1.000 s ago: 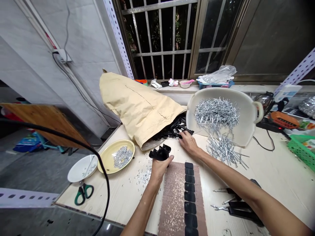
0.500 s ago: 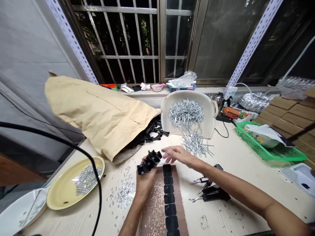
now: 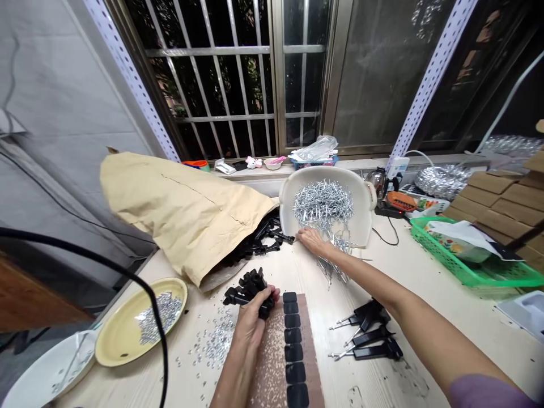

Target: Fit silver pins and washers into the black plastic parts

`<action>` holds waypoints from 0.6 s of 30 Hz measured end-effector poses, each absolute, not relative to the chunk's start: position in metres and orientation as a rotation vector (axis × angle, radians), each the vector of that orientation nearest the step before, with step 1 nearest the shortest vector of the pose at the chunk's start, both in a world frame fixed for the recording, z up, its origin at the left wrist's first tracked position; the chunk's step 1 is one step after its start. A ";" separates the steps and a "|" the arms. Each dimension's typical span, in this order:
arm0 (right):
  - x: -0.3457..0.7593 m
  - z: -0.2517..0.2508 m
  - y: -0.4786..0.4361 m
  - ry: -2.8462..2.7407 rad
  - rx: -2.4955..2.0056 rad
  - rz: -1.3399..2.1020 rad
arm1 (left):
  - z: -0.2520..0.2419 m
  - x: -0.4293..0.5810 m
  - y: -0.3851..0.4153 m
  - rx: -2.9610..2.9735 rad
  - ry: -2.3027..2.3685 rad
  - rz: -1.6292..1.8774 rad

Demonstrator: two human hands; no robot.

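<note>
My left hand [image 3: 253, 317] is closed around a bunch of black plastic parts [image 3: 250, 286], held above the near end of the table. My right hand [image 3: 312, 241] reaches forward, its fingertips pinched at the end of a single black plastic part [image 3: 283, 236] that sticks out of the brown paper bag [image 3: 191, 209]. More black parts lie in the bag's mouth. Below my hands, a row of black square pieces [image 3: 292, 353] runs along a brown board [image 3: 267, 368]. Long metal screws [image 3: 325, 204] are heaped in a white basin [image 3: 359, 226], some spilling out beside my right wrist.
Small metal nuts [image 3: 216, 337] are scattered left of the board, with more in a yellow dish [image 3: 113, 340]. Several black parts with screws [image 3: 369, 331] lie at right. A green basket [image 3: 450, 263] and cardboard boxes [image 3: 497, 204] stand farther right. A black cable [image 3: 140, 280] crosses the left foreground.
My right hand has moved forward from beside the left hand to the part at the bag's mouth. The bunch in my left hand has shifted slightly down. The camera view has tilted up.
</note>
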State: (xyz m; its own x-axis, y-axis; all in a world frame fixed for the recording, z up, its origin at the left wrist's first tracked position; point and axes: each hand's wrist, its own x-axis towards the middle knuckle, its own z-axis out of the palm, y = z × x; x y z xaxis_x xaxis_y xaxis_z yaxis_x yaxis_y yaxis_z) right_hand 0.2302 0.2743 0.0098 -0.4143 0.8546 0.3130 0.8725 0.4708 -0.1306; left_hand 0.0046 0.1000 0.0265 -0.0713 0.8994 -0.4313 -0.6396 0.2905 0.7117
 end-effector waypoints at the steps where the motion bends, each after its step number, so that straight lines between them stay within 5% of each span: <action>1: 0.224 0.004 0.276 -2.430 -1.463 -0.094 | 0.027 0.001 0.099 0.353 1.019 1.328; 12: 0.230 0.016 0.235 -2.713 -1.318 -0.173 | 0.012 -0.022 0.092 0.751 1.096 1.466; 18: 0.187 0.084 0.159 -1.885 -0.919 0.672 | 0.015 -0.004 0.092 0.870 1.195 1.357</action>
State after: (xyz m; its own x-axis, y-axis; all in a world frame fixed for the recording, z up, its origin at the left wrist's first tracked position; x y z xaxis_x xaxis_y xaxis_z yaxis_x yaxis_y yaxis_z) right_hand 0.1870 0.1591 0.0838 -0.3132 0.8144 0.4885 0.3215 0.5750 -0.7524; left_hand -0.0045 0.0918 0.0147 -0.1550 0.9802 -0.1228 -0.2457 0.0821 0.9659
